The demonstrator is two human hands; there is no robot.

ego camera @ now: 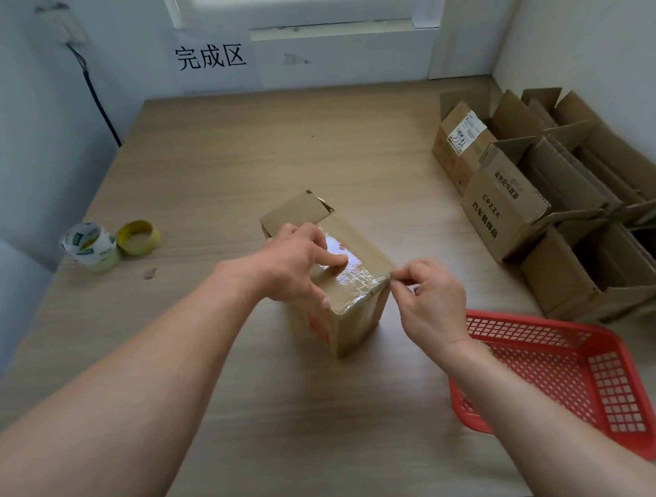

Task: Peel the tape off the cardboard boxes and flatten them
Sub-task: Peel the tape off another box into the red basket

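At table centre, a left hand presses flat on a taped cardboard box while the right hand pinches clear tape at its corner; red basket at four o'clock, open cartons at two, tape rolls at nine.
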